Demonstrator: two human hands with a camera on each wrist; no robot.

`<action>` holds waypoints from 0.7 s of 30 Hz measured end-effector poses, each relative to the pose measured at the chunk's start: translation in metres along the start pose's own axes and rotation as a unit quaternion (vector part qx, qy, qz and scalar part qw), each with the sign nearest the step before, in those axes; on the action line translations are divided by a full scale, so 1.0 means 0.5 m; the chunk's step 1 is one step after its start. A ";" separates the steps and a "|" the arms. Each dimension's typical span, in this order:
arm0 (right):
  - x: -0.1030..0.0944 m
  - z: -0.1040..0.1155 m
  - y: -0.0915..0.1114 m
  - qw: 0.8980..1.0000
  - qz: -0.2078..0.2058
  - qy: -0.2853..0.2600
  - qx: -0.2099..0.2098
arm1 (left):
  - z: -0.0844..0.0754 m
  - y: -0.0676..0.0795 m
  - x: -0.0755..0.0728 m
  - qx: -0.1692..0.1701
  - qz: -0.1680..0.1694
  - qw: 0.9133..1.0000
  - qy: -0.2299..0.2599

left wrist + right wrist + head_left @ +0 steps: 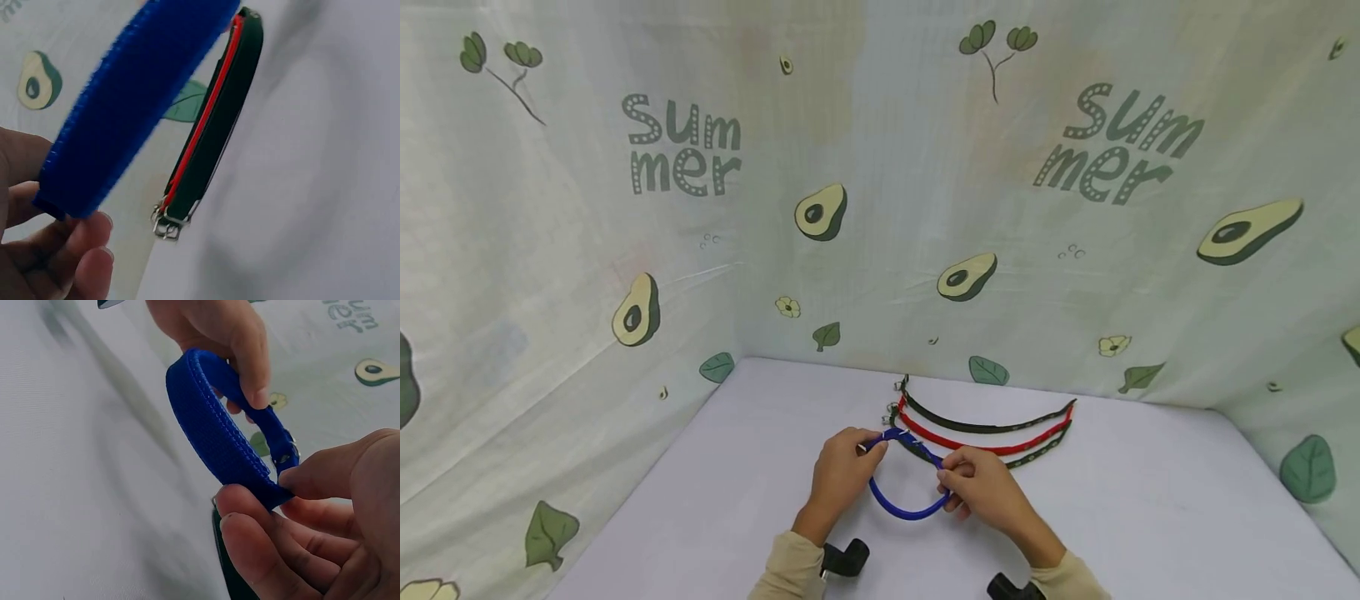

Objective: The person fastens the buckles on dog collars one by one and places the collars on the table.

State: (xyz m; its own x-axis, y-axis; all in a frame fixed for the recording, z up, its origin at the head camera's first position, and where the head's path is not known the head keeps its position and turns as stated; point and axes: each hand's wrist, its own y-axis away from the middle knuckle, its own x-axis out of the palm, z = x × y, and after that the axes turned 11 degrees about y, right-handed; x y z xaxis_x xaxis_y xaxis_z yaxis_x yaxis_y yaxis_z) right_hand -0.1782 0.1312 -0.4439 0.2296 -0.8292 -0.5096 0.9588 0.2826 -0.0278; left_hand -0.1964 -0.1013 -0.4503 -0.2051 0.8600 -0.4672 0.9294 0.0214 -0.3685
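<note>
A blue pet collar [910,514] is bent into a ring and held above the white table between both hands. My left hand [841,468] pinches its upper left side between thumb and fingers. On the opposite side, my right hand [988,487] grips the band with thumb and fingertips. The right wrist view shows the collar's stitched, woven strap [206,434] and small metal fittings [287,450] near the right thumb. In the left wrist view the broad blue strap [134,103] covers part of what lies behind it.
Behind the hands, a dark green collar [985,428], a red collar [1000,451] and another dark green collar [1037,452] lie side by side, metal buckles [891,408] at the left. A printed cloth [880,150] hangs behind the white table [1150,500].
</note>
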 end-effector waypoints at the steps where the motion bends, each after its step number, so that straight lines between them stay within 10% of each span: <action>1: 0.004 -0.001 -0.004 1.000 0.004 0.000 -0.001 | 0.002 -0.001 -0.004 -0.004 0.002 1.000 -0.009; 21: 0.065 -0.010 -0.034 0.998 -0.017 -0.061 0.008 | 0.038 -0.023 -0.066 -0.077 0.047 0.994 -0.056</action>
State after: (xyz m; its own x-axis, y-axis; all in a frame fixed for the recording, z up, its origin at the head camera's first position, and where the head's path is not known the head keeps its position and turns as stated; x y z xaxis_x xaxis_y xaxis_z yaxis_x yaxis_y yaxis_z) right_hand -0.1880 0.1017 -0.4644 0.2143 -0.8912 -0.3998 0.9689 0.2459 -0.0288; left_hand -0.2060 -0.1398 -0.4460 -0.1399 0.8000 -0.5834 0.9804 0.0294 -0.1947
